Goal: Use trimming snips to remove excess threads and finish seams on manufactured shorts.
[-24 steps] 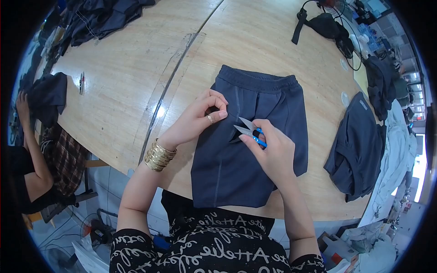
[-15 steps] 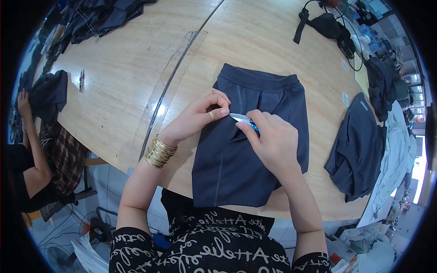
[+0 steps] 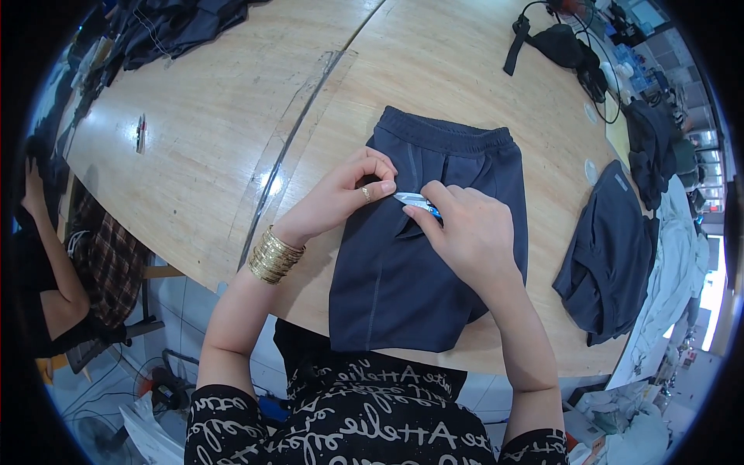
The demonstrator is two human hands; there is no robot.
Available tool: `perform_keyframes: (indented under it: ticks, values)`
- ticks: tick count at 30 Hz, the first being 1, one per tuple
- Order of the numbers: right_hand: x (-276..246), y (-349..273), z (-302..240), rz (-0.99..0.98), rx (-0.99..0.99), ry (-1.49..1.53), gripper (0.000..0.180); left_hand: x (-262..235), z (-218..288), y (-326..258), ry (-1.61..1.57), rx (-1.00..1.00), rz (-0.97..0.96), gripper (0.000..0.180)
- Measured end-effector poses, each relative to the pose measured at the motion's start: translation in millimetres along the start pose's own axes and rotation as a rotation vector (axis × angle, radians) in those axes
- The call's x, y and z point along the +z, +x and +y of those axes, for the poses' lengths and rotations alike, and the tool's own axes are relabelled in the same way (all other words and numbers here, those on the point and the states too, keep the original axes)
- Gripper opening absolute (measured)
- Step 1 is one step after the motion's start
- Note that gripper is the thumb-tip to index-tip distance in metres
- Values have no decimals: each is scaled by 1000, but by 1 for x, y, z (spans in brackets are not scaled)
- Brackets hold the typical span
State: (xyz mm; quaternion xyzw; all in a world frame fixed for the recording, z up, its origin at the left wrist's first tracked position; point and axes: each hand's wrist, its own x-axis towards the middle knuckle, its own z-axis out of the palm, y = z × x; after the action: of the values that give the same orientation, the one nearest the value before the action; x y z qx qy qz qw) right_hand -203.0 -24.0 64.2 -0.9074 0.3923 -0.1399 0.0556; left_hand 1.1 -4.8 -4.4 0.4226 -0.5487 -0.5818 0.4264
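Observation:
Dark navy shorts [image 3: 411, 302] with an elastic waistband lie flat on the wooden table in front of me, waistband away from me. My right hand [image 3: 474, 232] is closed round small thread snips [image 3: 415, 201] with silver blades and a bit of blue showing. The blades point left, over the pocket area of the shorts. Right at their tips, my left hand [image 3: 353, 192] pinches thumb and finger together above the fabric. Whatever that pinch holds is too small to make out. Gold bangles [image 3: 277, 255] circle my left wrist.
Another folded dark garment [image 3: 608, 252] lies at the right edge, beside pale fabric [image 3: 674, 263]. Black straps and cables [image 3: 558, 46] sit far right. Dark garments [image 3: 178, 27] are heaped far left, near a small slim tool [image 3: 140, 133]. A co-worker's arm [image 3: 58, 240] shows at left.
The snips and both my hands have shifted very slightly, with the pinch kept at the blade tips. At left, the co-worker's dark garment has been drawn off the table.

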Motion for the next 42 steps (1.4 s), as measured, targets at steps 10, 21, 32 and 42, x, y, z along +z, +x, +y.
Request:
perform_keyframes:
  ticks: [10,21,32,42]
  values:
    - [-3,4,-2,-102,40,0,27,1,2,-1,-1,13,15,13]
    - [-34,-32,18,-64,502,398,26,-6,58,-48,758,-695,-675,16]
    - [39,-59,15,-110,608,763,29,43,-12,-32,638,229,150,22]
    - [52,-79,12,112,464,705,21,45,-32,-32,837,434,260,16]
